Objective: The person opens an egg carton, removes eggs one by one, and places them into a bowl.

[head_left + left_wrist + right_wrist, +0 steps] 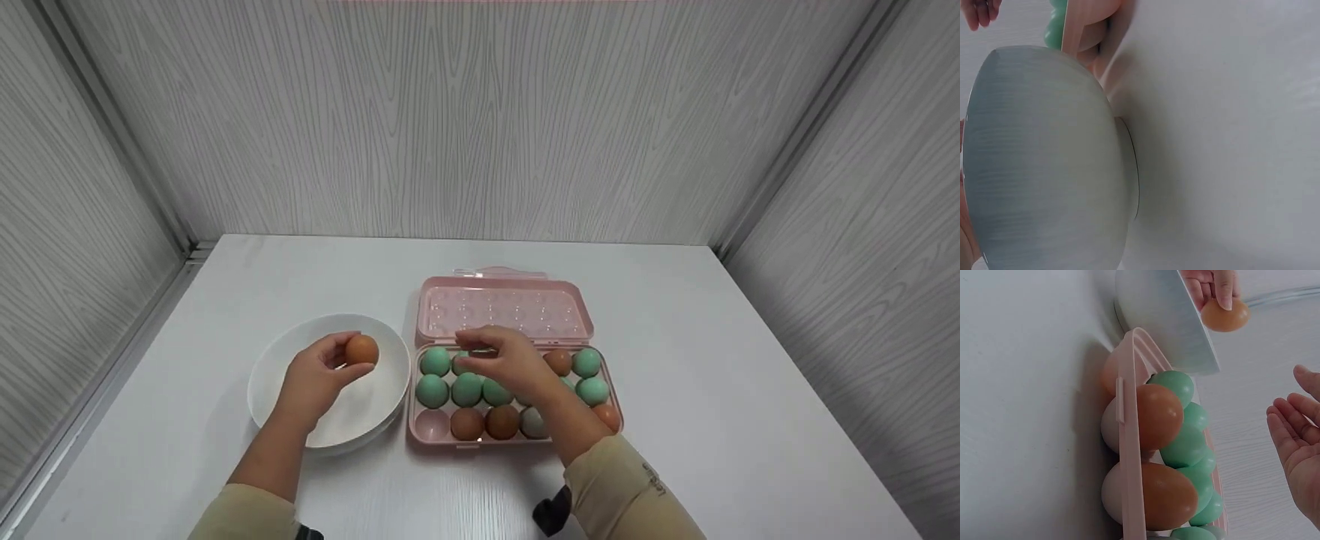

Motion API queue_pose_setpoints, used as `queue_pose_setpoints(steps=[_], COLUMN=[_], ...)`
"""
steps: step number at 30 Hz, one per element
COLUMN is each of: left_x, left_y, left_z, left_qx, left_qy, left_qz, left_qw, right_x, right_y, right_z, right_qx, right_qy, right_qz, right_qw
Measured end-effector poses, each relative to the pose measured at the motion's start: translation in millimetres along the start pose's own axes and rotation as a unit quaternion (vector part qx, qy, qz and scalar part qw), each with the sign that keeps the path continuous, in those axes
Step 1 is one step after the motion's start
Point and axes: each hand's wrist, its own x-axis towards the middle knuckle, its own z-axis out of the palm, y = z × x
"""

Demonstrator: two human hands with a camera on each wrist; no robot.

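Observation:
Over the white bowl (281, 352), my left hand (311, 379) pinches a brown egg (362, 351) between thumb and fingers. In the right wrist view that egg (1226, 315) shows beside the bowl's rim. The bowl's outer wall (1044, 157) hides most of the left hand in the left wrist view. My right hand (517, 364) hovers above a pink egg carton (431, 427), fingers and thumb apart, holding nothing. Green eggs (433, 391) and brown eggs (467, 424) sit in the carton's cups; its front-left cup shows bare pink plastic. The right hand and forearm hide some eggs.
The carton's pink lid (506, 307) lies folded back behind it. Bowl and carton stand side by side on a white table (697, 375). Grey wood-grain panels (465, 120) rise at the back and both sides.

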Motion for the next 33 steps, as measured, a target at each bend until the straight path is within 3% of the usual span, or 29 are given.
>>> queue_pose_setpoints(steps=[10, 17, 24, 33], left_x=[7.8, 7.7, 7.9, 11.8], left_y=[-11.7, -16.4, -16.4, -20.7], left_z=[-8.3, -7.5, -3.9, 1.5], left_qx=[-0.009, 0.036, 0.075, 0.151], left_qy=[-0.018, -0.035, -0.061, -0.105], left_qz=[-0.046, -0.056, -0.074, -0.054], left_qw=[0.9988, 0.9972, 0.9926, 0.9814], right_x=[-16.0, -20.0, -18.6, -21.2], right_y=[-20.2, -20.9, -12.2, -11.4], right_z=[-11.7, -15.2, -16.4, -15.9], right_qx=[0.024, 0.008, 0.015, 0.003], right_qy=[-0.003, 0.001, 0.002, 0.002], right_qz=[-0.014, -0.003, -0.018, -0.022], right_qw=[1.000, 1.000, 1.000, 1.000])
